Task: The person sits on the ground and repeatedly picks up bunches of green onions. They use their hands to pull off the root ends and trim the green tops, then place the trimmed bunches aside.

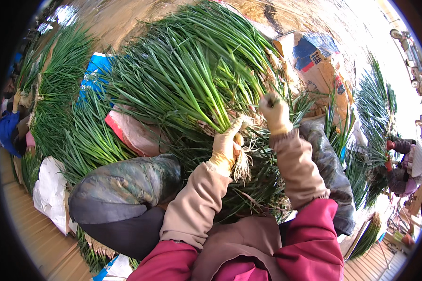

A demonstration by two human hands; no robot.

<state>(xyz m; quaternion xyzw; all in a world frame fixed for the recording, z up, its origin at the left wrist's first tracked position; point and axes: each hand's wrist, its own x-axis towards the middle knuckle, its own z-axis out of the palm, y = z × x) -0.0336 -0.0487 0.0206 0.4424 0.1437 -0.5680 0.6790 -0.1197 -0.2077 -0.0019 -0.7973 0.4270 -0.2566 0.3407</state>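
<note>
My left hand (228, 144), in a pale yellowish glove, is closed around the lower stems of a small bunch of green onions (211, 102). Their pale roots (243, 165) hang below my fist, and the long leaves point up and to the left. My right hand (275, 107), gloved too, is raised beside it, slightly blurred, with its fingers curled. Blurred leaves show just above the right fingers; whether they are gripped, I cannot tell. A large heap of green onions (168, 52) lies beyond both hands. Loose leaves and trimmings (253, 200) lie beneath them, between my knees.
A torn printed paper sack (320, 66) lies at the upper right, a pink and red sack (137, 130) left of my hands. More green onions (52, 116) are piled at left, others (374, 95) at right. One person (12, 128) sits far left, another (404, 168) far right.
</note>
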